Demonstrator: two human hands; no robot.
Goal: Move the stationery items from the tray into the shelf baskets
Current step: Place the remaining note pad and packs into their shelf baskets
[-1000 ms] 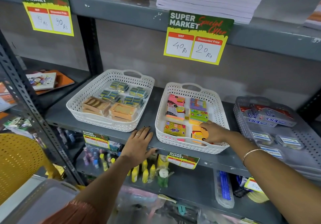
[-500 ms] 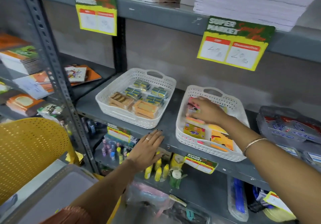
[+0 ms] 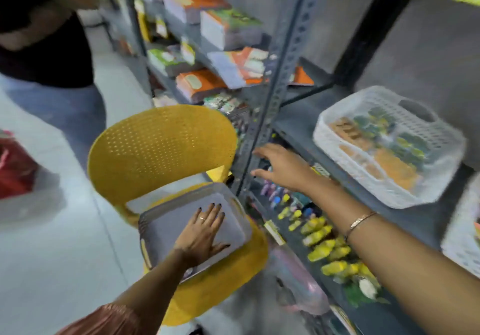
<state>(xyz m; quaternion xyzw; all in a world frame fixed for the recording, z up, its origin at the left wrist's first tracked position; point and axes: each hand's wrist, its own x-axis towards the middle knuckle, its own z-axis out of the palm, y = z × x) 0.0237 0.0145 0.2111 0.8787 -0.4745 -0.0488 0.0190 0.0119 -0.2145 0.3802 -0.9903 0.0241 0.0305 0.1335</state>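
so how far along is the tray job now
Looks nearly done: the grey tray on the yellow chair shows no items, while the white basket holds packs. The left hand lies flat on the tray; the right hand is open and empty. Anything left isn't visible.

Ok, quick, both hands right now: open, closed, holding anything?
Left hand: open, palm flat on the grey tray, holding nothing.
Right hand: open, fingers spread in the air, holding nothing.

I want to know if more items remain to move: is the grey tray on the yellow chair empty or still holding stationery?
Empty, as far as visible: the grey tray shows only bare surface around the left hand, lying flat on it.
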